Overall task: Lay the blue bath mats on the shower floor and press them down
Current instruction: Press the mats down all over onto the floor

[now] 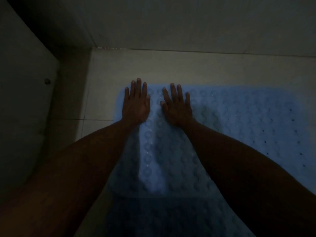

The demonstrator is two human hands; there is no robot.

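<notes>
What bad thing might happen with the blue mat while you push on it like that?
Both the left hand and right hand press flat near the far left corner of the bumpy blue rubber bath mat, so the rest may stay unstuck and slide on the pale tiled floor. The room is dim, so a lifted edge might go unnoticed.

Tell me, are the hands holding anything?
No, nothing is held. The left hand and right hand lie flat, fingers straight, on the blue mat.
</notes>
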